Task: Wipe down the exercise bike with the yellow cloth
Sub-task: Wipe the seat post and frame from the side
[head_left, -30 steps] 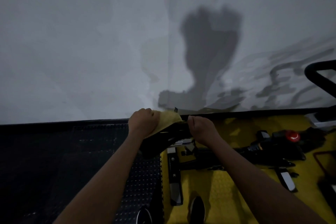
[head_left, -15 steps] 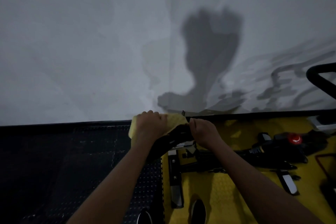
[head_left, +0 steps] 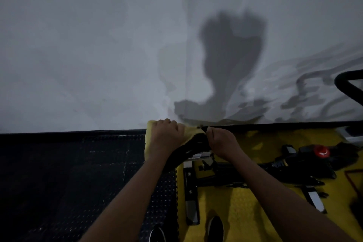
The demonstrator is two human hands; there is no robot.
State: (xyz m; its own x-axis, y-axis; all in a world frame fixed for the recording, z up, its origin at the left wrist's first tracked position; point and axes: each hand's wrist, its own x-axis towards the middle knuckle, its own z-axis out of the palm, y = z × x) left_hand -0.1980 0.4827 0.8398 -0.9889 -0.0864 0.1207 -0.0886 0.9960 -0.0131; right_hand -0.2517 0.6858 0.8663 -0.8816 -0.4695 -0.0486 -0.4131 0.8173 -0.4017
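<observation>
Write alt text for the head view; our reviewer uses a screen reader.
The left hand presses a yellow cloth on the bike's black saddle while the right hand grips its far end. Beyond are a white wall and the bike's red knob.

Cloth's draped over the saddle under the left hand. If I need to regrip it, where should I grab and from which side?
Probably the loose flap of the cloth hanging off the far-left side of the saddle. Come in from the left: that edge dangles free, while the rest lies pressed under the left hand, and the right hand blocks the other side.
</observation>
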